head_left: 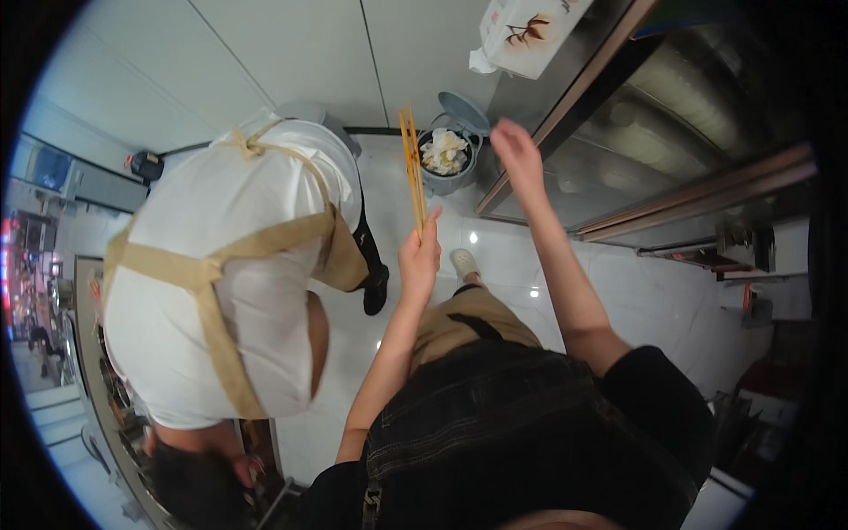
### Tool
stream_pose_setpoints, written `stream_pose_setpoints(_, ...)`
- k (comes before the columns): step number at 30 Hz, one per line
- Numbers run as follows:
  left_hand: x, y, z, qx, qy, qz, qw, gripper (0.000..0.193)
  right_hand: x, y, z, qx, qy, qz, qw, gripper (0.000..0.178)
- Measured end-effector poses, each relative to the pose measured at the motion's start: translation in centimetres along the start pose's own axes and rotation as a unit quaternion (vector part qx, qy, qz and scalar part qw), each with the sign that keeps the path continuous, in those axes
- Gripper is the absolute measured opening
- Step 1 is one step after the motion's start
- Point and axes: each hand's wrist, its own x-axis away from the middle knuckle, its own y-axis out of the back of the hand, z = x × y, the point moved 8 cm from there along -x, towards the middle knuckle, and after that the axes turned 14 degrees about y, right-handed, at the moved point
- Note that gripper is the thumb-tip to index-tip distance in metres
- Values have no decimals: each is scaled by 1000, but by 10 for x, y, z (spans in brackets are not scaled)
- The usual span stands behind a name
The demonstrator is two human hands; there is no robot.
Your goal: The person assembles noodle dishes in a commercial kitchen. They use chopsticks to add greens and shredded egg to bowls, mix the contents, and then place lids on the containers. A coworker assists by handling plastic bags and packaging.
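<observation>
My left hand [420, 259] is wrapped round the lower ends of some long wooden chopsticks [413, 172], which point up and away from me. Their tips spread slightly and look darker in places. My right hand [519, 157] is raised to the right of a grey bin [450, 184], nothing visible in it. Motion blurs its fingers, so their pose is unclear. The bin's lid [464, 113] stands raised, and crumpled white tissues [444, 152] fill it to the rim.
To my left a person in a white shirt and tan apron [212, 265] bends over a counter. A tissue box [534, 37] sits at the far right above the bin. A glass-fronted cabinet [671, 115] lines the right side. Glossy white tiles [503, 256] cover the floor.
</observation>
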Motion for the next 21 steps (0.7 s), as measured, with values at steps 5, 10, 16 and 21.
stream_pose_setpoints(5, -48, -34, 2, 106, 21, -24, 994, 47, -143, -9, -55, 229, 149, -51, 960, 52)
stream_pose_setpoints(10, -96, -40, 19, 170, 16, -68, 983, 45, -111, -28, -178, 356, 29, 204, 911, 34)
stream_pose_setpoints(16, -147, -38, 48, 132, 76, -123, 981, 45, -17, -72, -137, 99, 25, 482, 870, 47)
stream_pose_setpoints(21, -162, -31, 61, 148, 76, -174, 971, 40, -12, -76, -101, 8, -109, 536, 837, 60)
